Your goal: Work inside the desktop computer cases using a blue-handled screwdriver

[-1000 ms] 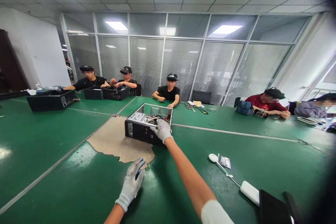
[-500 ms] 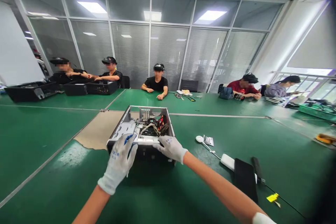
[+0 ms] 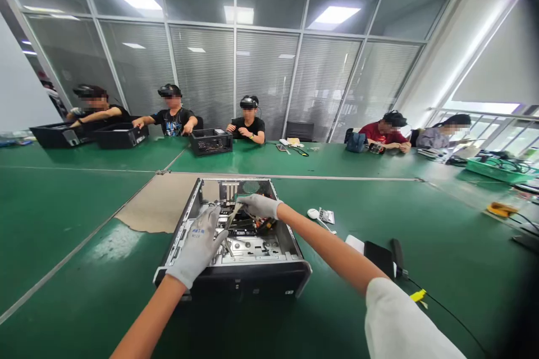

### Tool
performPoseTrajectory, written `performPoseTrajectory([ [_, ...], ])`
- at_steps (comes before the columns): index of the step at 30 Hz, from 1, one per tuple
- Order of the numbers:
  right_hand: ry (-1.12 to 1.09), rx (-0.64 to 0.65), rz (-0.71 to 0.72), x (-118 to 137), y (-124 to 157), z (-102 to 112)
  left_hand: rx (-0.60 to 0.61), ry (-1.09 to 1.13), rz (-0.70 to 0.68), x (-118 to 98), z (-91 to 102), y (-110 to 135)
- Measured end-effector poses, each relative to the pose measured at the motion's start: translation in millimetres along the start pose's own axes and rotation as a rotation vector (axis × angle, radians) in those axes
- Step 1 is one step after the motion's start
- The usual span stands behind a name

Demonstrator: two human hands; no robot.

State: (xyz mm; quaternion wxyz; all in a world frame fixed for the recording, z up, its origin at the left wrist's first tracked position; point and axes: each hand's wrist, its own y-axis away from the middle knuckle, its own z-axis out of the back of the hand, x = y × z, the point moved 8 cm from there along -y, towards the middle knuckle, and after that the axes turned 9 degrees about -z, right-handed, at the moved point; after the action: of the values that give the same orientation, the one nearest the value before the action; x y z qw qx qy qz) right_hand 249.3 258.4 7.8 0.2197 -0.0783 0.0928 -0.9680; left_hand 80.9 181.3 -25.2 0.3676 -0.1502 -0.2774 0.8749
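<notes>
A computer case [image 3: 236, 279] lies on the table in front of me with its top side open, its black front panel facing me. Inside are a circuit board, a silver metal floor and a pale cable bundle [image 3: 233, 216]. My left hand [image 3: 196, 247], in a white work glove, rests over the left part of the case with fingers stretched out and thumb apart. Toward the back of the case, my gloved right hand [image 3: 260, 206] closes its fingers on the upper end of the cable bundle. The lower end runs down near my left thumb.
Brown paper [image 3: 154, 205] lies left of the case. To the right are a white round-headed cable [image 3: 314, 213], a small packet [image 3: 327, 215], a black flat device [image 3: 379, 257] and a yellow tag [image 3: 418, 295]. Co-workers sit across the table with black cases [image 3: 211, 142]; a green basket [image 3: 499, 170] stands right.
Both hands have moved from the case's front edge into its interior, and my right hand has taken hold of the cables. The case appears nearer. Across the table, a black case has moved right.
</notes>
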Motion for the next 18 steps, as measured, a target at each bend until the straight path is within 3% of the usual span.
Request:
performPoseTrajectory([
  [2, -0.093, -0.032, 0.069, 18, 13, 23, -0.041, 0.055, -0.064, -7, 7.1, -7],
  [5, -0.188, -0.118, 0.138, 42, 42, 55, -0.009, 0.138, -0.191, -23, 9.2, -19],
  [8, -0.109, -0.215, 0.085, 47, 71, 67, -0.004, 0.259, -0.082, -14, 16.3, -33],
  [10, -0.081, -0.234, -0.011, 34, 83, 62, -0.001, 0.326, 0.014, -4, 23.8, -41],
  [13, -0.219, -0.151, -0.133, 3, 90, 40, 0.049, 0.270, 0.102, -6, 32.8, -46],
  [15, -0.305, -0.057, -0.147, -14, 89, 22, 0.023, 0.133, 0.176, -20, 40.8, -39],
  [18, -0.318, 0.029, -0.130, -28, 91, 2, -0.114, -0.095, 0.215, -67, 50.4, -16],
])
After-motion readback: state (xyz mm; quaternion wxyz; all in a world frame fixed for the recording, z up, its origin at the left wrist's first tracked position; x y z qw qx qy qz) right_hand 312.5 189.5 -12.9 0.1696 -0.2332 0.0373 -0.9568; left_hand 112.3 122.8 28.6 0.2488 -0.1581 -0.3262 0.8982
